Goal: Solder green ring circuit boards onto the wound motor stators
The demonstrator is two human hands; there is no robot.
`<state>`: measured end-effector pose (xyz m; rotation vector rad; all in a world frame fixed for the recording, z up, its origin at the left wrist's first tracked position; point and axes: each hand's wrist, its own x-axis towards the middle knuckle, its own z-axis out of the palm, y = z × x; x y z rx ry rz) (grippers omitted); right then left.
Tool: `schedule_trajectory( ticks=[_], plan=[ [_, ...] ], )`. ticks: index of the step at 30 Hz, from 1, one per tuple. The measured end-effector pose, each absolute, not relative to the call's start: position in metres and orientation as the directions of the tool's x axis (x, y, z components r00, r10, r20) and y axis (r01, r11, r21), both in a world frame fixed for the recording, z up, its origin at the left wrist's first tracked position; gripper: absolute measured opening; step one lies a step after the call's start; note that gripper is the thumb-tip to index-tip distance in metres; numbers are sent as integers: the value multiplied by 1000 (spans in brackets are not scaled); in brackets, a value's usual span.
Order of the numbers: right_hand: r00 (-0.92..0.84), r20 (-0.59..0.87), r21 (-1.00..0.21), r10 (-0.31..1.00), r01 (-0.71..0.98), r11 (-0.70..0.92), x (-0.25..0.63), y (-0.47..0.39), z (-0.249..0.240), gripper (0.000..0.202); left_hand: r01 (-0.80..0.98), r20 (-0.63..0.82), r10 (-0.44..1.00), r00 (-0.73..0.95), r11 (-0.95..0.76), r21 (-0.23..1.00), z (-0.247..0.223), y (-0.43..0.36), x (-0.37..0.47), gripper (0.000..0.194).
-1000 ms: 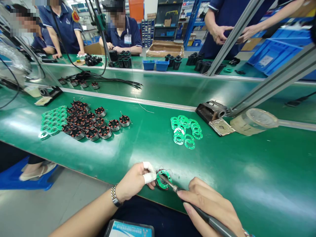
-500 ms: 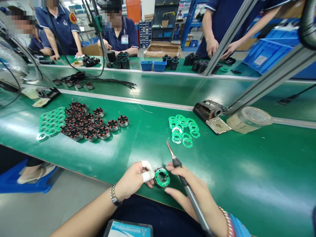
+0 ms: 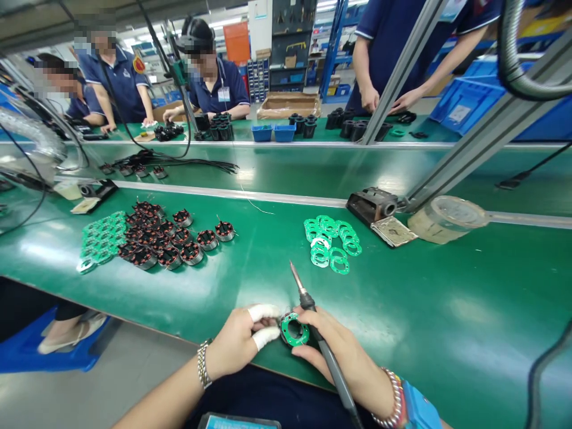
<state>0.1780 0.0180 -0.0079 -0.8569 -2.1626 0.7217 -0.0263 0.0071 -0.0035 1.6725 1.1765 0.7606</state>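
A motor stator (image 3: 295,331) topped with a green ring circuit board stands near the table's front edge, between my hands. My left hand (image 3: 243,336), with white coverings on thumb and index finger, closes on the stator's left side; its fingertips are slightly blurred. In my right hand (image 3: 335,345) lies a soldering iron (image 3: 328,357), its bare tip pointing up and away from the stator. The thumb and index finger of that same hand rest at the stator's right side. Loose green ring boards (image 3: 333,241) lie beyond.
A cluster of wound stators (image 3: 165,238) sits left, beside a sheet of green boards (image 3: 102,241). At the back right are a soldering iron stand (image 3: 375,205) and a round plastic tub (image 3: 447,220). An aluminium post (image 3: 482,125) slants across the right. Co-workers stand or sit opposite.
My right hand has come left, bringing its thumb and index finger to the stator. The soldering iron's tip has shifted left with it. The camera view has also tilted slightly.
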Motion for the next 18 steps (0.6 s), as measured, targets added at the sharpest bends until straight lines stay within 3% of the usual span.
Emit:
schedule_trajectory(
  ticks=[4,7,10,14,18],
  plan=[
    [-539,404,-683,739,360,636,178,17,-10,25,591,327,807,492,-585,555,-5,7,-35,21],
    [-522,418,-677,744,367,638,176,18,-6,25,618,416,709,570,-703,351,-7,8,-38,26],
    [-496,458,-658,738,369,656,173,18,-1,22,643,464,677,572,-721,259,-10,7,-34,26],
    [-425,559,-592,712,397,702,168,18,-7,21,739,551,730,403,-615,274,-16,3,-18,20],
    [-365,633,-518,683,456,724,165,19,-25,23,740,494,854,162,-436,512,-20,-4,-3,14]
  ],
)
